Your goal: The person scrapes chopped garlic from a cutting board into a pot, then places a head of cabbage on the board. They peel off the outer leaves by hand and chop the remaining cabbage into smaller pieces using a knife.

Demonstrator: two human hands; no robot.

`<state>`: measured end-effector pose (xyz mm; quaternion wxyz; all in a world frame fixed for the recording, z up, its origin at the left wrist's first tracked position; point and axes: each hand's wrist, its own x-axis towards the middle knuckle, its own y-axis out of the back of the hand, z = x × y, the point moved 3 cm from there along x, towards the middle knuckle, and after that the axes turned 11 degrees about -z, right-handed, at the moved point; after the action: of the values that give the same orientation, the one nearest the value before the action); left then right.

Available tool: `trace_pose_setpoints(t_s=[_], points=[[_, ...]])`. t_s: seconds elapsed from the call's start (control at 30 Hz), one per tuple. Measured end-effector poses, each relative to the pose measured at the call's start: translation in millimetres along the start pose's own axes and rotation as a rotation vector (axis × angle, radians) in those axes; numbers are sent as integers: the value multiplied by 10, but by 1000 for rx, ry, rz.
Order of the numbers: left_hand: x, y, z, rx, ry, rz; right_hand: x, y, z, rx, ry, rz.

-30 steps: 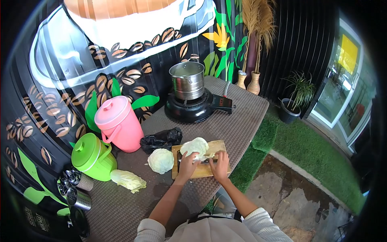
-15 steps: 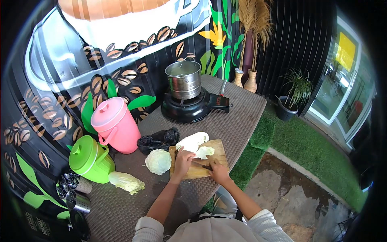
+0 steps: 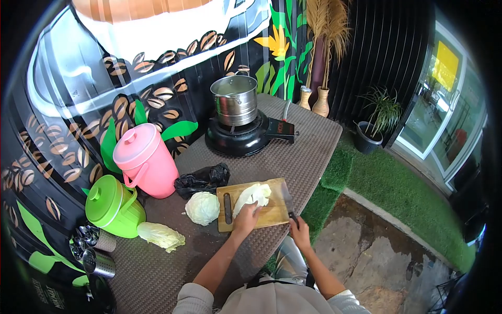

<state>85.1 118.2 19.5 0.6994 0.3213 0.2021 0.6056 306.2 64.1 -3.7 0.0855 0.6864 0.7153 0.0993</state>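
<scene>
A wooden cutting board (image 3: 272, 215) lies at the table's near edge, with pale cabbage leaves (image 3: 255, 193) across its middle. My left hand (image 3: 246, 219) has its fingers closed on the near side of these leaves. At the board's right edge, my right hand (image 3: 299, 233) grips a knife (image 3: 292, 213) by its dark handle, the blade pointing away from me and apart from the leaves. Just left of the board sits a round cabbage (image 3: 203, 208). A napa cabbage piece (image 3: 162, 236) rests farther left on the table.
A steel pot (image 3: 234, 102) stands on a black portable stove (image 3: 235, 138) at the back. A black plastic bag (image 3: 201, 180), a pink jug (image 3: 146, 162) and a green jug (image 3: 115, 206) line the wall side. Metal cups of utensils (image 3: 99, 261) stand at left.
My right hand has moved right with the knife, off the board's middle to its edge. My left hand has shifted slightly right, and the leaves now lie closer together.
</scene>
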Motion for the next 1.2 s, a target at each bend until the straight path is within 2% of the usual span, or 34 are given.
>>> trace_pose_setpoints(t_s=[0.03, 0.13, 0.17, 0.2, 0.27, 0.3, 0.37, 0.4, 0.47, 0.5, 0.57, 0.67, 0.77, 0.87, 0.93, 1.0, 1.2], points=[[33, -35, -77, 1, 1, -1, -14, -100, -91, -90, 43, -19], [161, -12, -204, 90, -194, 121, -69, -462, -300, -159, 94, -63], [181, 16, -218, 92, -194, 121, -62, -575, -315, -192, 101, -90], [185, 66, -223, 107, -93, 116, -53, -668, -370, -270, 169, -81], [178, 125, -230, 207, 111, 28, -24, -824, -414, -368, 106, -101], [168, 147, -222, 208, 112, 27, -13, -875, -410, -469, 43, -119], [180, 146, -191, 497, 107, -151, 45, -905, -390, -439, 61, -117], [173, 120, -247, 498, 107, -151, 74, -898, -368, -435, 43, -133], [131, 29, -371, 629, -46, -92, 94, -858, -347, -431, 24, -151], [106, 79, -342, 628, -44, -91, 101, -813, -339, -432, 15, -132], [24, 205, -164, 605, -209, -61, 120, -748, -303, -435, 7, -117], [100, 72, -317, 532, -199, -124, 141, -718, -220, -478, 15, -67], [118, 120, -206, 414, -169, -221, 163, -726, -149, -513, 31, -4], [111, 82, -166, 483, -158, -263, 204, -695, -88, -525, 151, 34], [96, 69, -153, 495, -210, -199, 227, -628, -260, -668, -13, -154], [99, 48, -132, 506, -266, -139, 233, -579, -474, -750, -10, -194], [174, -3, -82, 627, -200, -298, 239, -736, -287, -1023, 47, -233]])
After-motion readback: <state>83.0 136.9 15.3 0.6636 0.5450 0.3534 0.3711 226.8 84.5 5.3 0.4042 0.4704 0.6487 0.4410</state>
